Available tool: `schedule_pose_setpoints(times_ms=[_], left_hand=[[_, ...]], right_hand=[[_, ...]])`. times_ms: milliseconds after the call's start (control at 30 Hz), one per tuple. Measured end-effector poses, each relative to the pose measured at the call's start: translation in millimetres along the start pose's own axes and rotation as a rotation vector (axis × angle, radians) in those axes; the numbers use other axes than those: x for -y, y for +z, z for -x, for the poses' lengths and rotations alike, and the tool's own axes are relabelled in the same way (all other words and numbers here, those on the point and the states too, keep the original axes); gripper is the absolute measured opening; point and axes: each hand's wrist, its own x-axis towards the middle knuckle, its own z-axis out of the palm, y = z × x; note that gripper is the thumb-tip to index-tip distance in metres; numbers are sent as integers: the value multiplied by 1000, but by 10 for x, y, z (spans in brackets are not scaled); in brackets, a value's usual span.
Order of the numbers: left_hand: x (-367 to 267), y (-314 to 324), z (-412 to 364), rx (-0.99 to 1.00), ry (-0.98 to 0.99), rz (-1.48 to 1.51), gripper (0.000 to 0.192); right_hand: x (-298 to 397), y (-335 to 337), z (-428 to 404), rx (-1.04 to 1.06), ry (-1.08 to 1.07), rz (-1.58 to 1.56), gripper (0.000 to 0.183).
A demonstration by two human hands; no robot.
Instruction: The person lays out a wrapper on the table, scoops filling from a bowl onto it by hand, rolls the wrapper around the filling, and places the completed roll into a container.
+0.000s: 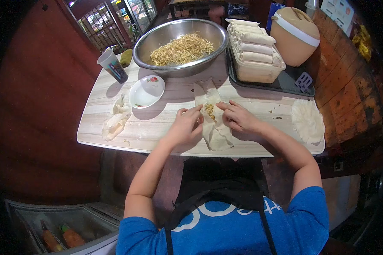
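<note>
A thin spring roll wrapper (217, 137) lies on the table in front of me, its two sides folded inward over a filling of bean sprouts (210, 110). My left hand (189, 122) presses the left fold with its fingertips. On the opposite side, the fingers of my right hand (237, 115) touch the right fold beside the filling. Part of the sprouts still shows between the folds. The far end of the wrapper stretches flat toward the big steel basin (178, 68), which holds a heap of bean sprouts (182, 49).
A plastic tub (258, 72) stacked with rolled spring rolls (257, 47) stands on a black tray (290, 86) with a slotted turner (304, 81). Around them are a beige jug (295, 35), a bowl (146, 92), a plastic cup (114, 67), loose wrappers (116, 122) and a wrapper stack (308, 121).
</note>
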Motion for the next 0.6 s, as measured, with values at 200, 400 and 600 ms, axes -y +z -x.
schedule_pose_setpoints(times_ms=[200, 400, 600], left_hand=[[-20, -149, 20, 112, 30, 15, 33], [-38, -214, -7, 154, 76, -20, 41], [-57, -166, -29, 126, 95, -67, 47]], right_hand=[[138, -274, 17, 166, -43, -99, 27], [157, -163, 24, 126, -104, 42, 28], [-108, -50, 41, 37, -8, -272, 33]])
